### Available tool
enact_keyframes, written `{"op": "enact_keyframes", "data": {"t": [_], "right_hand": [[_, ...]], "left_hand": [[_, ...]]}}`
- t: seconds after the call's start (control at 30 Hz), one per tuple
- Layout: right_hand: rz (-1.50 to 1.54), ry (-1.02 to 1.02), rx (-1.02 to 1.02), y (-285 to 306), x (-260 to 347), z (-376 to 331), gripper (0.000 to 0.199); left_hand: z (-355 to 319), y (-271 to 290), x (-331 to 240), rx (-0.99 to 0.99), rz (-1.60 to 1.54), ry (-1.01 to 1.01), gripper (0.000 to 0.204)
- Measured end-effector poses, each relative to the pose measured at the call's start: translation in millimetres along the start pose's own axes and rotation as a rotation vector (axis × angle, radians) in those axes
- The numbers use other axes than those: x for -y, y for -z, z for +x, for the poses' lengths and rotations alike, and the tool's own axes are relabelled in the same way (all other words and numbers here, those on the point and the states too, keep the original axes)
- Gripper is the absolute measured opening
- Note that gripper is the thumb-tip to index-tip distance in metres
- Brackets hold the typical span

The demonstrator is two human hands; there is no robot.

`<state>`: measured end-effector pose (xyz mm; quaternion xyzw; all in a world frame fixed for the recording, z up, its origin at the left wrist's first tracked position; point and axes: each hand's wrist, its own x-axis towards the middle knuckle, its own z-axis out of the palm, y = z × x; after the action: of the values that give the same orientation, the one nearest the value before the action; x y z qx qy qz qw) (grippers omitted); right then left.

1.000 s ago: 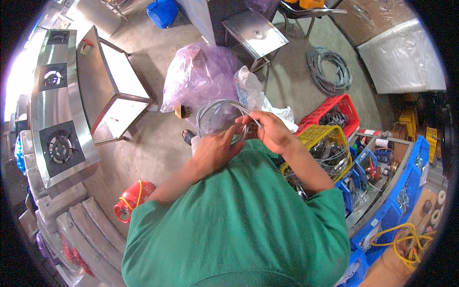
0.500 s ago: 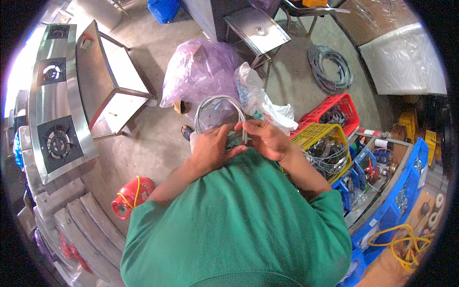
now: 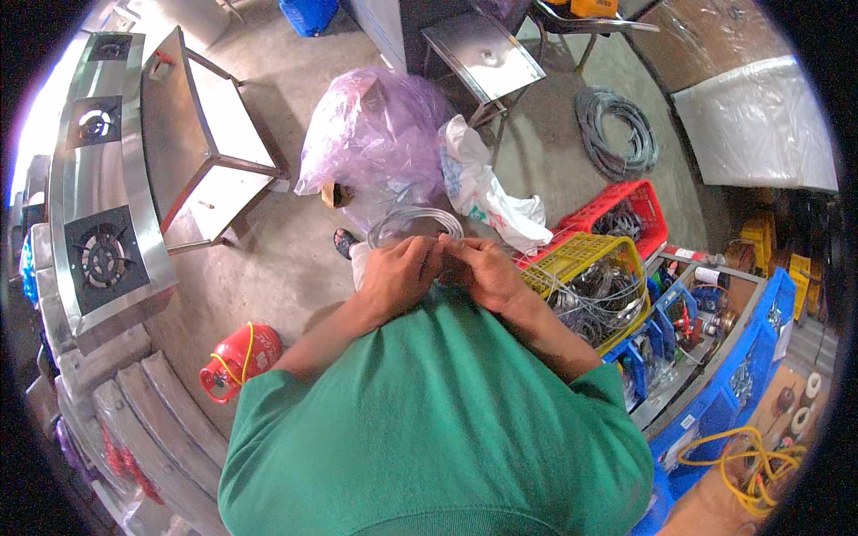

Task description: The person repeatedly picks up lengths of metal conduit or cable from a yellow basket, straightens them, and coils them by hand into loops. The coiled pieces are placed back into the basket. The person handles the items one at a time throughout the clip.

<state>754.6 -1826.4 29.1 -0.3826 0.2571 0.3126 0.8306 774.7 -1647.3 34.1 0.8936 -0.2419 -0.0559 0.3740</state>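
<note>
A small coil of thin silver-grey cable or tubing (image 3: 416,213) is held in front of my chest, its loop tipped away from me. My left hand (image 3: 399,273) is closed round the near side of the coil. Beside it, my right hand (image 3: 485,271) pinches the same coil, thumb and fingertips almost touching the left fingers. The part of the coil between the fingers is hidden by my hands.
Ahead lie a clear purplish plastic bag (image 3: 371,125) and a white bag (image 3: 492,192). At right are a red crate (image 3: 648,201), a yellow basket (image 3: 572,255) and blue bins (image 3: 719,420). A gas cylinder (image 3: 255,348) and a burner stove (image 3: 134,214) stand left.
My hands have come closer together on the coil. The loop stood more upright before; now it has tipped down and looks flatter.
</note>
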Motion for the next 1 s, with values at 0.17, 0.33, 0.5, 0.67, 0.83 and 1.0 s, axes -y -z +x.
{"op": "enact_keyframes", "data": {"t": [0.17, 0.33, 0.5, 0.67, 0.83, 1.0], "right_hand": [[-0.575, 0.08, 0.007, 6.3, 46.3, -26.5, 0.032], [-1.387, 1.193, 0.003, -6.0, 40.9, -10.6, 0.026], [-1.032, 0.722, 0.017, -12.8, 16.9, -17.2, 0.02], [-0.993, 0.736, -0.051, -7.3, 0.6, -32.2, 0.015], [-0.806, 0.631, -0.124, -1.7, -11.0, -38.4, 0.012], [-0.925, 0.8, 0.057, -0.8, -2.6, -39.2, 0.014]], "left_hand": [[-0.9, 8.7, 0.0, -0.039, -0.178, 0.118, 0.014], [4.7, 22.4, -6.4, 0.102, -0.343, 0.118, 0.019], [5.4, 31.5, -12.0, 0.165, -0.268, 0.256, 0.025], [-7.3, 45.6, 1.0, 0.296, -0.491, 0.108, 0.021], [-17.6, 53.3, 13.0, 0.317, -0.393, -0.127, 0.019], [-18.0, 54.8, 19.5, 0.392, -0.464, -0.083, 0.018]]}}
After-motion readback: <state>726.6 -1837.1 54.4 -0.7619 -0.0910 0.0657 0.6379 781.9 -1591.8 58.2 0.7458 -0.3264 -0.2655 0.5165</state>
